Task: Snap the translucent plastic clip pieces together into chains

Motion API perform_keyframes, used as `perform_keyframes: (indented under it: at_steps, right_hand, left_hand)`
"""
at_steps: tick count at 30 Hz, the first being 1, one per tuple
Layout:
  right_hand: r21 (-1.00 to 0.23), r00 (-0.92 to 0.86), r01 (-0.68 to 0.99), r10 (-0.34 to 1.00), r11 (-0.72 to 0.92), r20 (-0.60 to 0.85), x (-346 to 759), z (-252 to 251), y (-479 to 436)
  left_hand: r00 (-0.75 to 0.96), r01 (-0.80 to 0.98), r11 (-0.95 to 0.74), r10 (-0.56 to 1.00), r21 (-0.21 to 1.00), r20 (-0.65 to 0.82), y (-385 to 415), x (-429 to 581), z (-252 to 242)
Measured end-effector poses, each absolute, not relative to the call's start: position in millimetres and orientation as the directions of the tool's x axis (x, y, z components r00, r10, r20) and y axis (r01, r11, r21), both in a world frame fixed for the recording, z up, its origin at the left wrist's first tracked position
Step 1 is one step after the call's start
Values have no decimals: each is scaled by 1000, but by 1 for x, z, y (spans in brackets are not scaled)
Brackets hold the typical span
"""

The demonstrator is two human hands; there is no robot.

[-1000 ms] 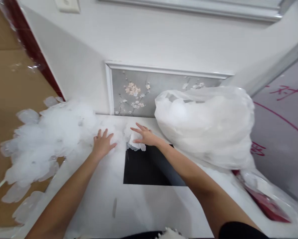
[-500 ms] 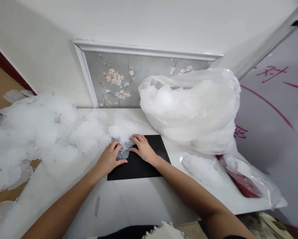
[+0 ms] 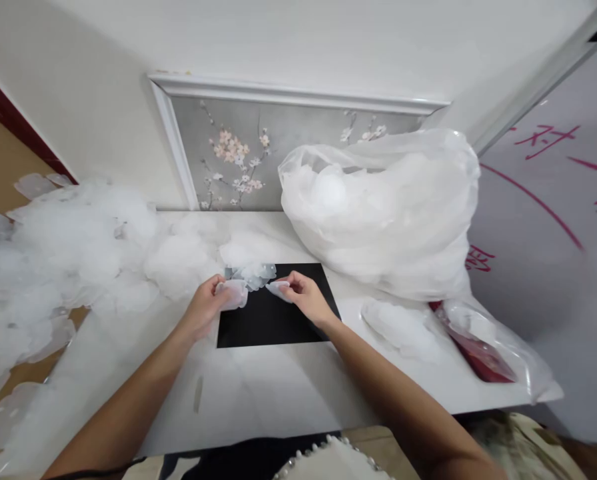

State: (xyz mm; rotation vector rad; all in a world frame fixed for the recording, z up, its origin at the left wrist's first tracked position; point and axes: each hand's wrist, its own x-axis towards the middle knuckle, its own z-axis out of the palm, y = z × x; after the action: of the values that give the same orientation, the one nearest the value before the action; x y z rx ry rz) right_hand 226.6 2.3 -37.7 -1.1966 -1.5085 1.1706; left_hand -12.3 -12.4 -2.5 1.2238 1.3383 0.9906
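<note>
My left hand (image 3: 204,308) is closed in a pinch on a thin translucent white petal (image 3: 234,292) at the left edge of a black mat (image 3: 273,320). My right hand (image 3: 303,295) pinches another white petal (image 3: 277,289) just above the mat. The two hands are a little apart, facing each other. A small cluster of petals (image 3: 251,272) lies at the mat's far edge between them.
A large heap of white petals (image 3: 78,247) covers the left of the white table (image 3: 278,393). A big clear plastic bag of petals (image 3: 378,213) stands at the back right, with a smaller bag (image 3: 403,327) and a red packet (image 3: 473,360) beside it. A flower panel (image 3: 238,160) is on the wall.
Both hands pulled petals from the pile toward the black mat, then lifted off it; each now pinches a separate petal. The camera view shifted down and left.
</note>
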Motion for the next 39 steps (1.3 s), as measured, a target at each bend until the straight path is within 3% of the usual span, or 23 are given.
perform_keyframes:
  at_steps: [3, 7, 12, 23, 27, 31, 35, 39]
  right_hand:
    - [-942, -258, -234, 949, -241, -178, 223, -46, -10]
    - [-814, -303, -414, 905, -406, -298, 224, -50, -7]
    - [-732, -396, -476, 862, -487, -316, 227, -48, -5]
    - [-744, -404, -467, 864, -477, -300, 228, -49, -5]
    - [-785, -407, -434, 874, -442, -267, 229, -48, -7]
    - [-892, -471, -336, 874, -302, -119, 232, -43, -12]
    - [-995, -613, -3, 786, -99, -77, 240, -35, -17]
    - [-946, -650, 233, 760, 226, 21, 243, -35, -20]
  left_hand:
    - [190, -112, 432, 893, 895, -408, -17, -12, -12]
    - [293, -289, 505, 855, 813, -427, -17, -15, -15]
    - [344, -411, 560, 826, 719, -446, -11, -16, -12]
    - [413, -478, 611, 790, 631, -453, -4, -15, -17]
    - [428, -471, 597, 799, 649, -423, -5, -15, -18]
    - [435, -464, 585, 804, 665, -404, -6, -15, -21]
    - [436, -462, 583, 806, 668, -401, -8, -16, -21]
    - [417, -456, 572, 814, 681, -405, -9, -15, -22]
